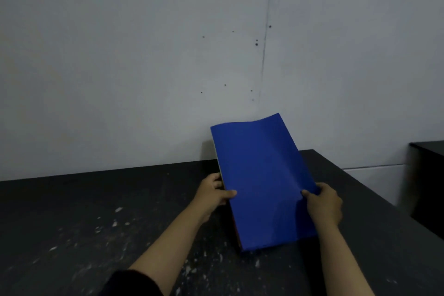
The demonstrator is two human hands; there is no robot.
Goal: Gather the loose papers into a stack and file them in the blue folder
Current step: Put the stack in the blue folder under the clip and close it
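The blue folder point(262, 180) is closed and tilted up off the dark table, its near edge resting on the tabletop and its far edge raised toward the wall. My left hand point(213, 193) grips its left edge, thumb on the cover. My right hand point(324, 204) pinches its right edge. Thin pale and reddish paper edges point(219, 163) show along the folder's left side, under the cover. No loose papers lie in view.
The dark table point(96, 211) carries white flecks and scuffs, and its right edge point(365, 190) runs diagonally close to the folder. A grey wall point(144, 55) stands right behind. A second dark piece of furniture point(427, 187) sits at the far right.
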